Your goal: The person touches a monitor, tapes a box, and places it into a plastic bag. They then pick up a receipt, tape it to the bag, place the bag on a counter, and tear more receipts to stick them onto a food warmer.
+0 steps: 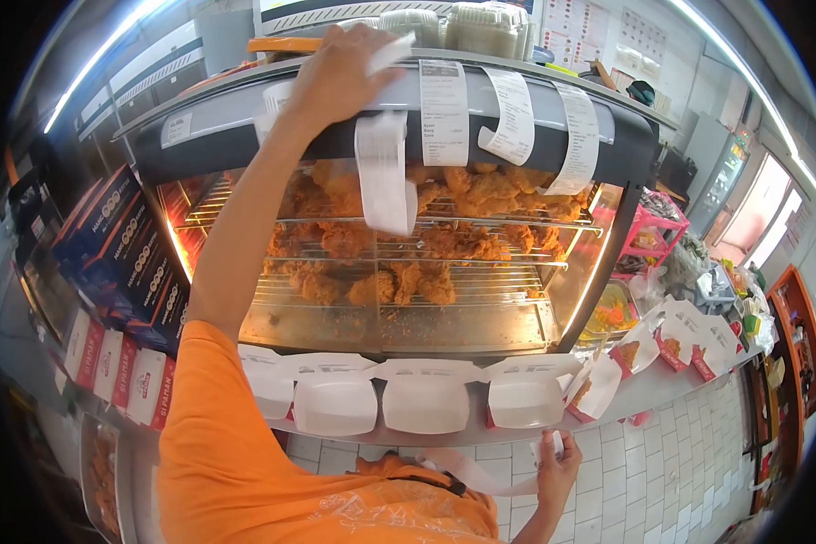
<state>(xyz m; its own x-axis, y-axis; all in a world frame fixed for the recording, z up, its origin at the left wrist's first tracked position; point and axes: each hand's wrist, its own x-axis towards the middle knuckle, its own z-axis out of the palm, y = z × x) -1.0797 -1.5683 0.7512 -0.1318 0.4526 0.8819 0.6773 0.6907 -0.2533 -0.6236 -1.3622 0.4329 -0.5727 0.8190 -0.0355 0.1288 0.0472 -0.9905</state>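
My left hand (340,77) is raised to the top edge of the glass display case, fingers curled, with a white paper slip (390,54) sticking out beside them. Below it, a long curled receipt (385,172) hangs over the front of the case. Low in front of me, my right hand (558,464) pinches a long receipt strip (485,476), which trails left across my waist. Further receipts (444,113) hang along the case's top edge. Behind the glass, pieces of fried chicken (426,281) lie on wire racks.
Open white-lined boxes (424,403) stand in a row on the narrow counter; those at the right contain food (630,352). Stacked dark boxes (127,254) and red-and-white boxes (145,390) are at the left. Clear plastic containers (485,32) sit atop the case. A pink basket (653,231) stands right.
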